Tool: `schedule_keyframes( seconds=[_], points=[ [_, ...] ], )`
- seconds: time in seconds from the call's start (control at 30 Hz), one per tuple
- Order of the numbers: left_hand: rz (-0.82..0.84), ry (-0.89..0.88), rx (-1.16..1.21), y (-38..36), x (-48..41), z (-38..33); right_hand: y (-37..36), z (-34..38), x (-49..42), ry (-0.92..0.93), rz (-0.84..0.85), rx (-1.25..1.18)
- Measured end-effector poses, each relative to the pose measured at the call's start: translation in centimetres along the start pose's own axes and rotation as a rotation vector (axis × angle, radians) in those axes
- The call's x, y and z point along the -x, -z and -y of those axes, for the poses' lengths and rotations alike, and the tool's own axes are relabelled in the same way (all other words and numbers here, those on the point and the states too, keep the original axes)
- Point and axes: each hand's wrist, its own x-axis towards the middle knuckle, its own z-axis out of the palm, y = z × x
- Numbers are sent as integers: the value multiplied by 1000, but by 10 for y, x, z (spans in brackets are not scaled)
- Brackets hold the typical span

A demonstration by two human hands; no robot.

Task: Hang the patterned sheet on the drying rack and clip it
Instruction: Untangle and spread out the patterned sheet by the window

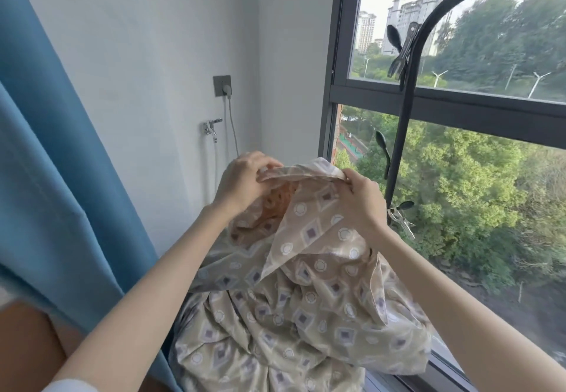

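Observation:
The patterned sheet (306, 299), beige with grey diamonds and white circles, hangs bunched below my hands in front of the window. My left hand (242, 180) grips one part of its top edge. My right hand (358, 198) pinches the edge a short way to the right, and the edge is stretched between them. The black drying rack (404, 122) rises just right of my hands, its post curving overhead to the upper right. Three black clips are on the post: one high (401, 51), one at the middle (384, 152), one low (401, 217) beside my right hand.
A blue curtain (55, 177) hangs at the left. On the white wall are a socket with a plug (223, 86) and a tap (212, 128). The dark-framed window (459, 106) fills the right, its sill (428, 373) below the sheet.

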Motion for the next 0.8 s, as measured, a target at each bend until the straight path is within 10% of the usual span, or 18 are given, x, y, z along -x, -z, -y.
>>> schedule_keyframes(
  seconds=[0.37,0.57,0.8],
  points=[
    [-54,831,193,-15,62,20,30,-23,15,-208,38,-200],
    [-222,685,398,21,5,-28,45,-8,28,-204,423,75],
    [-160,347,122,67,-52,-67,69,46,38,274,150,309]
  ],
)
